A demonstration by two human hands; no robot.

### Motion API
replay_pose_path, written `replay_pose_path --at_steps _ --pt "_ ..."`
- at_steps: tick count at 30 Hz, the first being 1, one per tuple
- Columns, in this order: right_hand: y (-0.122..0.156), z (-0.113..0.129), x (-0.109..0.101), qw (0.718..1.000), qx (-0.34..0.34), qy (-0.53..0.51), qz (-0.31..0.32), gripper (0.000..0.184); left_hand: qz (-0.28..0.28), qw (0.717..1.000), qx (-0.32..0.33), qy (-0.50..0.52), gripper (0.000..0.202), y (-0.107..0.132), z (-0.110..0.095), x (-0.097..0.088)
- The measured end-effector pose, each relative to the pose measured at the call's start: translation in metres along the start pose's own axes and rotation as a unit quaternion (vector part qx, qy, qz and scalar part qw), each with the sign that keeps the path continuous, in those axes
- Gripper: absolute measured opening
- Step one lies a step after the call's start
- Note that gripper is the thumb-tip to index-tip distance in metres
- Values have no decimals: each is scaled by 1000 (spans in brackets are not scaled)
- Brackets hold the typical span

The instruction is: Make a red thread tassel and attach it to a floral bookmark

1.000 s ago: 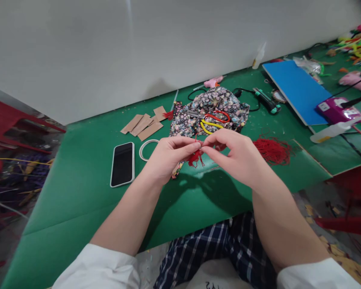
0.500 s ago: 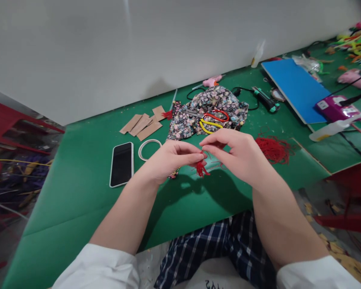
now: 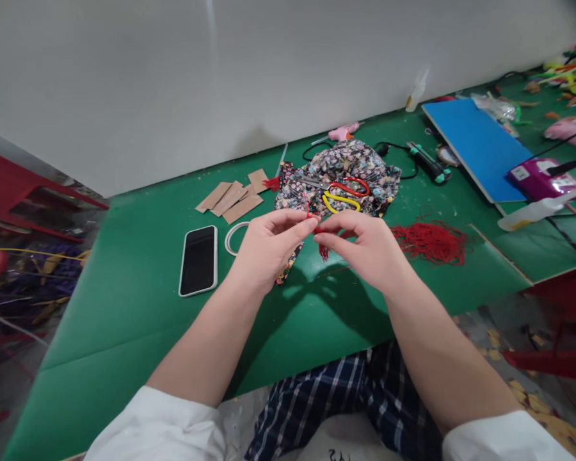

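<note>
Above the green table, my left hand [image 3: 276,246] is closed in a pinch on red thread [image 3: 308,206], a strand of which sticks up past the fingertips. Fingertip to fingertip with it, my right hand [image 3: 362,242] pinches the head of a small red thread tassel [image 3: 323,253], whose strands hang below the fingers. The knot itself is hidden by the fingers. Under my left hand lies a strip of floral fabric [image 3: 288,272], partly covered. Just beyond both hands, scissors [image 3: 348,192] with one red and one yellow handle rest on a bunched floral cloth [image 3: 350,157].
A phone [image 3: 199,261], a white ring [image 3: 231,240] and brown card pieces [image 3: 235,202] lie to the left. Right are a heap of red thread [image 3: 432,243], a cutter [image 3: 429,163], a blue board [image 3: 480,150] and a glue bottle [image 3: 532,211]. A pink glue gun [image 3: 343,132] lies behind.
Both hands have come closer together and slightly up. My right fingers moved from the loose thread ends onto the tassel; my left fingers shifted up the thread.
</note>
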State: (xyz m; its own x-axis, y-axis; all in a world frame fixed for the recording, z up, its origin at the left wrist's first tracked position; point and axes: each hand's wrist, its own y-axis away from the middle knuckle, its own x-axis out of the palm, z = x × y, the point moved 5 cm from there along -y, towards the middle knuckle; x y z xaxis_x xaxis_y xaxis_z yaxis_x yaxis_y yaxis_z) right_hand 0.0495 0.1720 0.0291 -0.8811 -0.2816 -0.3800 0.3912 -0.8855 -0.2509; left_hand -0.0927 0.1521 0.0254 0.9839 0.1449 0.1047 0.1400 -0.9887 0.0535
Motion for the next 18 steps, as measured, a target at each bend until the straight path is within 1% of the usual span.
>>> replay_pose_path --at_steps 3,6,10,14,16,18 --pt "-1 -5 4 995 31 -84 33 15 3 998 -29 46 18 0 0 0" --pt "-1 -9 6 986 53 -151 49 16 9 997 -26 76 15 1 -3 1" --pt "-2 -12 7 973 77 -208 58 16 18 996 -8 82 12 1 -6 2" --pt "-2 -14 7 966 89 -233 60 16 13 997 15 71 13 0 -6 -1" --pt "-2 -15 8 963 93 -243 66 16 3 998 39 54 14 0 -7 -2" --pt "-2 -16 10 958 96 -259 80 17 -11 997 77 27 15 0 -10 -3"
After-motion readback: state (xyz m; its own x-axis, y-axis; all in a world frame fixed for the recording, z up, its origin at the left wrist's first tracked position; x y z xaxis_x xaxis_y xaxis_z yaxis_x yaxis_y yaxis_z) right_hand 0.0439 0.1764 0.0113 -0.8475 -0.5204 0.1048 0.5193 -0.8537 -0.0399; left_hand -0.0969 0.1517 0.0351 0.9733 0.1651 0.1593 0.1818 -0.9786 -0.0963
